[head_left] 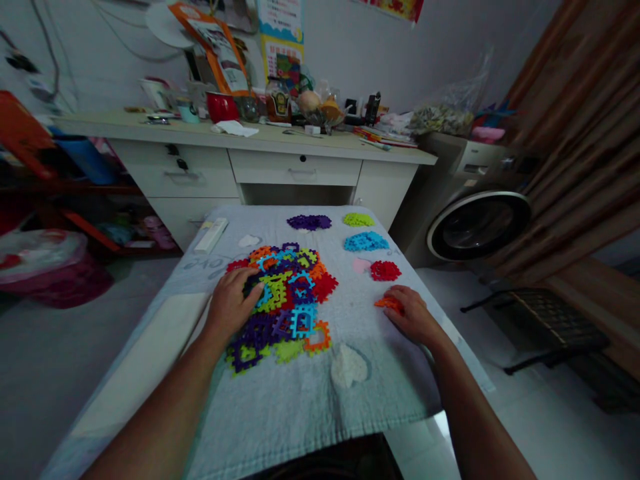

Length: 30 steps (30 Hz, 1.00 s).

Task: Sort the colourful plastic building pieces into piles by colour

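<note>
The table (270, 407) was the largest thing, and a pale cloth (400, 373) covered its top. To the right, beyond the table, stood a washer (465, 193). On the cloth, left of the middle, there was a mixed pile (285, 293) of toothed plastic pieces in several colours. The left hand (233, 300) rested on the left side of this pile, its grip loosely spread; whether it had hold of a piece, I could not tell. The right hand (407, 313) was near the right edge, its fingers bent and its grip partly closed upon orange pieces (387, 303); how firmly, I could not tell. Farther away lay smaller piles: the blue pile (367, 241), the purple pile (309, 222), the red pile (385, 271) and the green pile (359, 219).
</note>
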Each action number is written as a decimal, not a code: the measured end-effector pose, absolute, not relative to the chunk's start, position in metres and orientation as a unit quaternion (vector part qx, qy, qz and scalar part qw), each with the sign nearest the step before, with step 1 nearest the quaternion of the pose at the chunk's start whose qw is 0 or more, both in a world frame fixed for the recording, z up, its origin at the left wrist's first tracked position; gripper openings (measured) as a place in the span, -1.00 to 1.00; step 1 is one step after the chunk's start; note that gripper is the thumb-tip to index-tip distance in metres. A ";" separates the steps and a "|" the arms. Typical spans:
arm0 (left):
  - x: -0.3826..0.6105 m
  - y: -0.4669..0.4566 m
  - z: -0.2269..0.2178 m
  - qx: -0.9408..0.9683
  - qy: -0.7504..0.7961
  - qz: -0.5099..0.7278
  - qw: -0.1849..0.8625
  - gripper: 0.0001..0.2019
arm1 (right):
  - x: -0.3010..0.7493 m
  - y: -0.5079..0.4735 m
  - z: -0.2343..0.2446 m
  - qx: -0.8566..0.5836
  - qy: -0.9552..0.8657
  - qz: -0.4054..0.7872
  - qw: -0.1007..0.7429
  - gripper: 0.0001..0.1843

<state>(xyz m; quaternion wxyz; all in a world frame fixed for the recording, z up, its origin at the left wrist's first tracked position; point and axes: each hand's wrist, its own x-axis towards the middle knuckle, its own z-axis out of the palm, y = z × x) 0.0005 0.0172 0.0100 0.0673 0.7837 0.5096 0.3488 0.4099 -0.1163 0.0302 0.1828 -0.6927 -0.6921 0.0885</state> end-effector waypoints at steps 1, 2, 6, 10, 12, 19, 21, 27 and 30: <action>0.000 0.017 0.010 0.783 0.510 0.349 0.068 -0.63 | 0.409 -0.117 0.030 -0.686 -0.698 0.091 0.187 -0.64; 0.000 0.017 0.010 0.783 0.509 0.350 0.069 -0.63 | 0.408 -0.117 0.029 -0.679 -0.702 0.095 0.192 -0.66; 0.001 0.017 0.010 0.783 0.508 0.352 0.070 -0.63 | 0.405 -0.119 0.032 -0.662 -0.713 0.108 0.205 -0.69; 0.001 0.016 0.011 0.781 0.511 0.351 0.069 -0.62 | 0.409 -0.116 0.043 -0.649 -0.722 0.125 0.206 -0.69; 0.002 0.015 0.012 0.781 0.512 0.351 0.071 -0.63 | 0.411 -0.111 0.052 -0.641 -0.724 0.129 0.220 -0.68; 0.002 0.016 0.012 0.783 0.511 0.349 0.069 -0.62 | 0.364 -0.066 0.074 -0.590 -0.765 0.145 0.213 -0.72; 0.002 0.016 0.012 0.783 0.511 0.349 0.069 -0.64 | 0.339 -0.053 0.070 -0.601 -0.761 0.153 0.191 -0.69; 0.002 0.015 0.011 0.782 0.509 0.351 0.069 -0.63 | 0.294 -0.032 0.043 -0.672 -0.688 0.158 0.224 -0.78; 0.001 0.016 0.010 0.784 0.509 0.351 0.066 -0.63 | 0.295 -0.031 0.033 -0.664 -0.650 0.197 0.313 -0.77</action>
